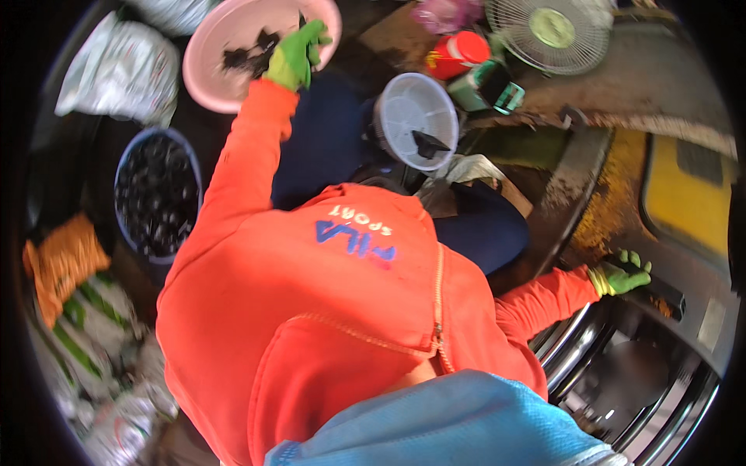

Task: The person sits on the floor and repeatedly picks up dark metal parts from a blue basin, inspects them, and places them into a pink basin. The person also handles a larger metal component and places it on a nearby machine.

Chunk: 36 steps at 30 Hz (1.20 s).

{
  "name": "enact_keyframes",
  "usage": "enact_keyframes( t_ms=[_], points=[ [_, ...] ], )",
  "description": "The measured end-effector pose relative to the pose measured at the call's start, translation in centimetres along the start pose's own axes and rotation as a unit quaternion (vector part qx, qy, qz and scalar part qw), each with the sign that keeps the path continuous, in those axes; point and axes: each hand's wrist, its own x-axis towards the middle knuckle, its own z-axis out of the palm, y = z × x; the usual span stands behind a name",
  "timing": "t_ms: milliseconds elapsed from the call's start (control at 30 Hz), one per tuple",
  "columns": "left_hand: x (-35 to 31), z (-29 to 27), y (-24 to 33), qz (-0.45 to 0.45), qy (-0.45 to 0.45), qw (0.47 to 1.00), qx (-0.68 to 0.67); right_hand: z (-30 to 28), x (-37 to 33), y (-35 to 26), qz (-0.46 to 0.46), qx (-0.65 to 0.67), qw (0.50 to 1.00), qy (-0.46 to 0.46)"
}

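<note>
Over the pink basin (203, 58), my left hand (295, 58), in a green glove, has its fingers curled. A thin black piece (301, 19) juts out past the fingertips and seems held by them. Several flat black pieces (250, 56) lie in the basin below. Far to the right, my right hand (619, 276), also green-gloved, is at the edge of a worn grey and yellow machine (691, 194). Its fingers are stretched apart beside a dark block (667, 299); whether they touch it I cannot tell.
A blue-rimmed tub (124, 167) of black parts stands left, near an orange bag (70, 260) and clear plastic bags (128, 66). A white basket (416, 109) holds a black piece. Beyond are a red container (458, 54), a green box (474, 87) and a fan (550, 33). Metal rails (579, 349) run lower right.
</note>
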Motion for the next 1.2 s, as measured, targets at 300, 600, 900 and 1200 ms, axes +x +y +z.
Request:
enact_keyframes(
  t_ms=[300,600,900,1200],
  points=[
    [-8.2,12.3,-11.1,-0.347,-0.239,0.896,-0.139,0.1,-10.0,-4.3,-0.594,-0.314,0.733,0.108],
    [-8.6,11.8,-12.5,-0.354,-0.28,0.892,0.017,-1.7,-5.3,-13.4,-0.612,-0.502,0.568,0.225],
    [-8.5,10.7,-12.9,-0.381,-0.415,0.823,0.063,-6.6,-5.7,-18.2,-0.676,-0.604,0.385,0.175],
    [-8.2,9.0,-12.8,-0.413,-0.376,0.821,0.119,-9.7,-7.2,-19.3,-0.639,-0.613,0.43,0.178]
  ],
)
